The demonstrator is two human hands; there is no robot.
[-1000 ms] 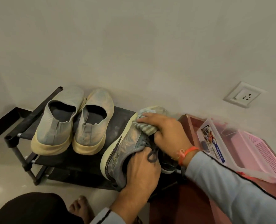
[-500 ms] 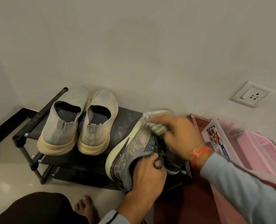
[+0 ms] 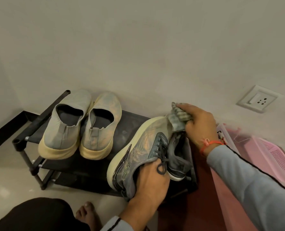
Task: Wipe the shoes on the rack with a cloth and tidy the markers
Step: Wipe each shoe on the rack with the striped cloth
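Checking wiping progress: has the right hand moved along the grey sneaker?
Yes. The right hand with the cloth slid from the laces to the grey sneaker toe.

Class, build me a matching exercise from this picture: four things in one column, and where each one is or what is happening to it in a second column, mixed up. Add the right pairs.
Things
1. cloth
2. laced grey shoe
3. pair of slip-on shoes
4. wall socket

States
A. standing side by side on the rack
B. gripped by the left hand
C. set in the wall
D. bunched in the right hand

Pairs: 1-D, 2-B, 3-A, 4-C
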